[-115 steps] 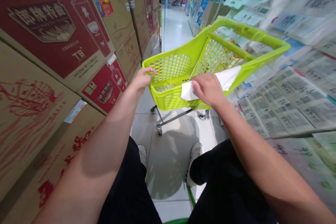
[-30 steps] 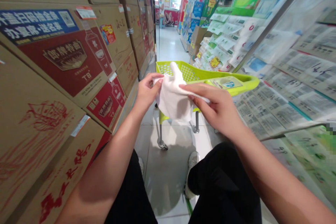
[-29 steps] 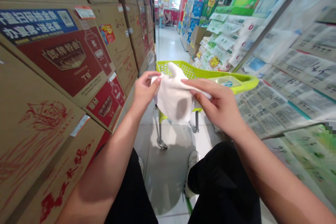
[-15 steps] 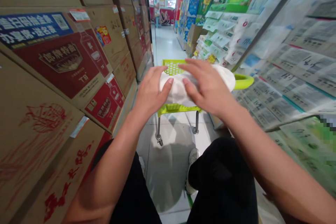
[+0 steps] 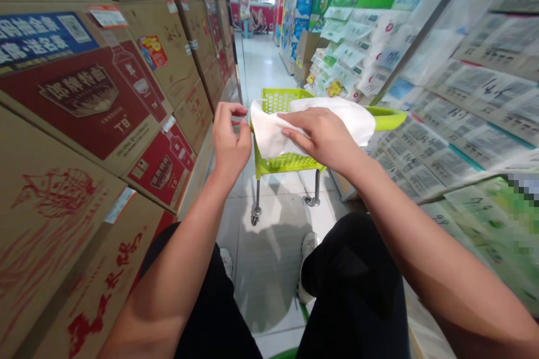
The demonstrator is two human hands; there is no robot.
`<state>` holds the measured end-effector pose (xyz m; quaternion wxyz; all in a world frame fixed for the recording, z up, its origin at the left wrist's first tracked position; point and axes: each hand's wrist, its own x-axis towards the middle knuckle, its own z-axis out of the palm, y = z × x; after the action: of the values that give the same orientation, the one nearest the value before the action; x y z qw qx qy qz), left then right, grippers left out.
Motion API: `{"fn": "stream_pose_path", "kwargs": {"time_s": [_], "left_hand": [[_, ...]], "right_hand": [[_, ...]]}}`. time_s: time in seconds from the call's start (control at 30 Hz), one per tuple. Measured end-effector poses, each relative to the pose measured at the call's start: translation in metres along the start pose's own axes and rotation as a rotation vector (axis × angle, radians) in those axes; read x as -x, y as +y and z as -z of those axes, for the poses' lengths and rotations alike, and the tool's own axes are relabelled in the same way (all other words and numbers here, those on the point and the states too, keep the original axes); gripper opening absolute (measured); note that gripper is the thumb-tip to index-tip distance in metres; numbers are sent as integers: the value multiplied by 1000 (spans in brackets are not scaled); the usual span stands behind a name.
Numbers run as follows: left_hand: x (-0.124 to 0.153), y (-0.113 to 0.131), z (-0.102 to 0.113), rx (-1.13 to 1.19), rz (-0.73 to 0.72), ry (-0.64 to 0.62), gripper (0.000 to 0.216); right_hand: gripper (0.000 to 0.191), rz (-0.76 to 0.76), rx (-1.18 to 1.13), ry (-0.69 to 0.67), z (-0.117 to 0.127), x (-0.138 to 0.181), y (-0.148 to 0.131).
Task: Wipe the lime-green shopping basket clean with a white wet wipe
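A white cloth [image 5: 269,132] lies draped over the near side and right part of a yellow-green shopping trolley basket [image 5: 286,165]. My right hand [image 5: 326,137] rests on the cloth, its thumb and forefinger stretched out and apart. Just off the basket's left edge is my left hand [image 5: 231,140]. Its fingers curve loosely, with a gap between thumb and fingertips, and it holds nothing. Whether its fingertips touch the cloth's left edge is hard to tell. The basket stands on metal legs with castors, and its green handle [image 5: 389,118] sticks out to the right.
Stacked cardboard cartons [image 5: 84,90] wall the left side. Packs of tissue paper [image 5: 484,90] fill the right side behind a slanting metal post [image 5: 421,47]. A person [image 5: 243,0] stands far down the tiled aisle. My legs are on either side below the basket.
My left hand has moved left off the cloth to the basket's edge. The cloth now lies flatter and reaches the left rim. My right hand has shifted slightly and stays on it.
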<state>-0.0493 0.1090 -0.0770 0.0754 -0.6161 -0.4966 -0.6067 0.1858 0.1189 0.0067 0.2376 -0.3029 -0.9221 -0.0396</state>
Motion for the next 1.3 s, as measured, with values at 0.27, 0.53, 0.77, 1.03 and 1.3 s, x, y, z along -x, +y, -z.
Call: {"fn": "stream_pose_path", "kwargs": {"time_s": [0.27,0.53,0.77,1.03,1.3], "left_hand": [[-6,3,-9,25,-94,-115,37],[-19,13,-8,-25,-116,-178,43],[-20,15,-7,18,-173,-211,43],[-16,15,-7,29,-215,-185,33],[-14,14,-5,41,-198,-107,26]], "right_hand": [[67,-119,-125,105,11,-8,-8],[55,-66,77,-60,6,-9,5],[59,-36,131,-103,13,-10,31],[83,-185,196,-107,19,-7,60],[72,-356,234,-185,41,26,108]]}}
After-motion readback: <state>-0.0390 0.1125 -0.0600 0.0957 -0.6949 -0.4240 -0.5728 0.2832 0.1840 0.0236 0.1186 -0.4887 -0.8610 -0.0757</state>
